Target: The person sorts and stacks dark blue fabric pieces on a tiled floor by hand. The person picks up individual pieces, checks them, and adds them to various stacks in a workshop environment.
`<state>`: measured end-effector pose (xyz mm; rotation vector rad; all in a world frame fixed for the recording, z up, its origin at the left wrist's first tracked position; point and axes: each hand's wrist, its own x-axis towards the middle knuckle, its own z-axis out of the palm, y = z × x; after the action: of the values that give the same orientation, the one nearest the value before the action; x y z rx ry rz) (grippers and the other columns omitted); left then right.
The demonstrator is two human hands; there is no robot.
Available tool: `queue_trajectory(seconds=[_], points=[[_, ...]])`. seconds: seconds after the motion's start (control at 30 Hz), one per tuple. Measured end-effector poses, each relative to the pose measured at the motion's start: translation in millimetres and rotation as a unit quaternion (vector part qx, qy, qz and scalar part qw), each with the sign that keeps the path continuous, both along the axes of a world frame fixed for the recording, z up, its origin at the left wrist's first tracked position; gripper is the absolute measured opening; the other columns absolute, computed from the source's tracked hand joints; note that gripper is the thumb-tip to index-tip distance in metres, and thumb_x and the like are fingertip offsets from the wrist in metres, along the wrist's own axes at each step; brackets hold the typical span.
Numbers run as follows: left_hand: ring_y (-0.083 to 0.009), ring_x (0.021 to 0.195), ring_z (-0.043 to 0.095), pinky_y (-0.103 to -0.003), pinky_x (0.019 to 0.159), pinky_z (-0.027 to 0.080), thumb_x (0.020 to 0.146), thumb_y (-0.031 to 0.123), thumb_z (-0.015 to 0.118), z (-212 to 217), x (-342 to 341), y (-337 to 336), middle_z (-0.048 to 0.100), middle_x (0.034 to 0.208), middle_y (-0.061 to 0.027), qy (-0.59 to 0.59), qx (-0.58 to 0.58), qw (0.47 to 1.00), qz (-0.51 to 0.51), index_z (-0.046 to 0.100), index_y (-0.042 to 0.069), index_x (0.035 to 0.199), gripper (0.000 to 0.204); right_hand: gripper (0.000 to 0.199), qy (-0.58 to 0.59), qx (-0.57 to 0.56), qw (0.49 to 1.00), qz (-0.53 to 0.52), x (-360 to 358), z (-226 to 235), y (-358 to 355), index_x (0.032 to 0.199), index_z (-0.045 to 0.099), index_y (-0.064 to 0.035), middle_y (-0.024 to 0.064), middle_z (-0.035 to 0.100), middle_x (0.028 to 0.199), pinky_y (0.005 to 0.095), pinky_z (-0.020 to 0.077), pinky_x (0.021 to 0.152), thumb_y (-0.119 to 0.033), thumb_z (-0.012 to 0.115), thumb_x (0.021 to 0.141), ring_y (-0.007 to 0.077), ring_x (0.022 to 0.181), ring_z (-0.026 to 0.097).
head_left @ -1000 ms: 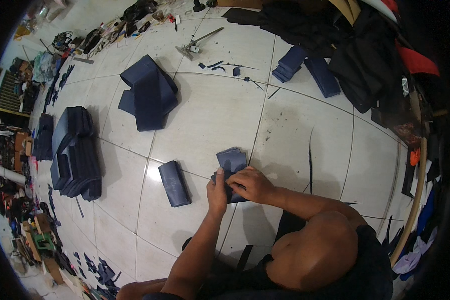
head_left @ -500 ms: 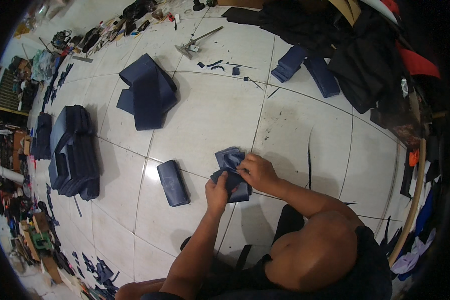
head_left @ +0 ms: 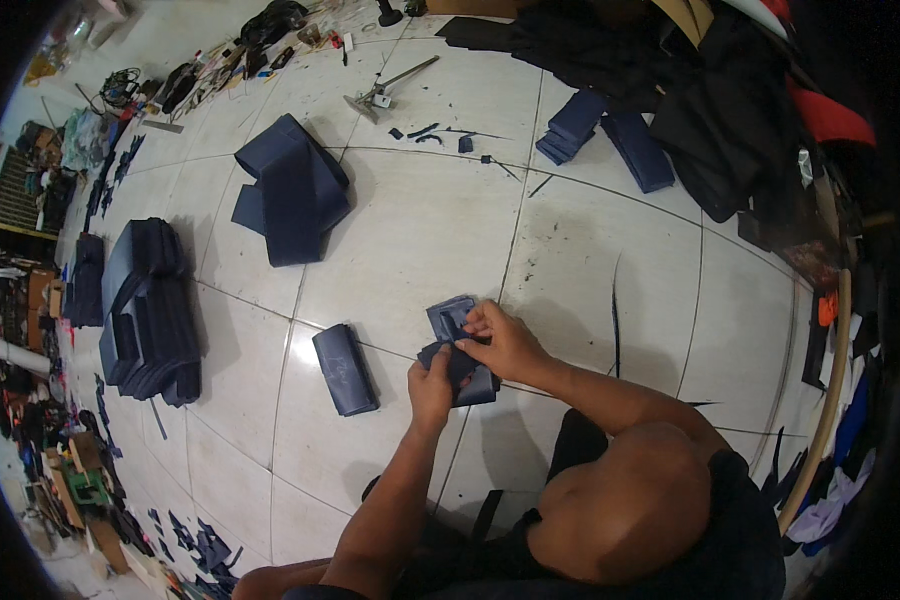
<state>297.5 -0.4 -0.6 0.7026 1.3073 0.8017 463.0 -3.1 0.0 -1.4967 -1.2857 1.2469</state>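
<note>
Navy fabric piece (head_left: 457,366), partly covered, left hand (head_left: 431,390) pinching it, right hand (head_left: 507,345) above, grip unclear

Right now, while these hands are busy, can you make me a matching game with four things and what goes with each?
Things:
1. left hand
2. small folded blue fabric bundle
3. big blue fabric stack
4. red cloth

Matches:
A. upper right, beside the black cloth
B. on the white tiles, with pale marks on top
C. holding a dark blue fabric piece
D. left side, next to a narrower stack

Pairs: 1-C, 2-B, 3-D, 4-A
</note>
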Motion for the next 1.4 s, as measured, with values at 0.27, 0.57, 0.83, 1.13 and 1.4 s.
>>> queue_trajectory(seconds=[0.27,0.57,0.83,1.13,1.4], points=[[-0.0155,0.064,0.066,-0.029,0.053,0.056,0.097,0.024,0.061,-6.3,-1.3,-0.5,0.069,0.082,-0.0096,-0.003,-0.005,1.0,0.024,0.067,-0.003,0.098,0.028,0.055,-0.067,-0.056,0.993,0.076,4.2,15.5,5.4,0.139,0.047,-0.0101,0.0225,0.063,0.126,0.0422,0.0536,0.093,-0.008,0.065,0.087,0.0348,0.113,0.066],[-0.0153,0.07,0.067,-0.03,0.057,0.057,0.098,0.028,0.06,-17.7,-7.8,-0.1,0.07,0.089,-0.0085,0.005,-0.028,1.0,-0.007,0.066,-0.001,0.103,0.03,0.066,-0.054,0.026,0.995,0.083,-1.5,21.1,5.0,0.149,0.041,-0.0158,0.0174,0.064,0.126,0.041,0.0535,0.091,-0.003,0.061,0.088,0.0314,0.104,0.067],[-0.0117,0.066,0.062,-0.028,0.055,0.053,0.1,0.032,0.056,-22.0,-8.2,-2.7,0.066,0.078,-0.0034,0.015,0.012,1.0,0.003,0.068,0.001,0.093,0.034,0.051,-0.195,0.13,0.966,0.104,-8.4,25.3,-13.9,0.134,0.058,-0.0072,0.0152,0.07,0.089,0.0414,0.0519,0.077,-0.005,0.068,0.084,0.031,0.081,0.067],[-0.0173,0.071,0.064,-0.033,0.063,0.052,0.1,0.033,0.053,-31.2,-6.0,-5.4,0.069,0.079,-0.0103,0.046,0.006,0.999,0.01,0.069,-0.004,0.096,0.041,0.054,-0.175,0.164,0.964,0.114,-16.4,23.5,-17.7,0.132,0.056,-0.0009,0.0193,0.065,0.117,0.04,0.0505,0.088,-0.002,0.067,0.08,0.0328,0.1,0.064],[-0.0248,0.077,0.065,-0.039,0.072,0.05,0.098,0.031,0.051,-10.8,-7.0,-4.8,0.069,0.083,-0.0201,0.131,0.04,0.991,0.0,0.067,-0.007,0.095,0.042,0.039,-0.139,0.116,0.961,0.208,-8.3,9.1,7.4,0.123,0.064,-0.0011,0.0212,0.06,0.133,0.0416,0.0448,0.1,-0.006,0.066,0.084,0.0364,0.118,0.061]])
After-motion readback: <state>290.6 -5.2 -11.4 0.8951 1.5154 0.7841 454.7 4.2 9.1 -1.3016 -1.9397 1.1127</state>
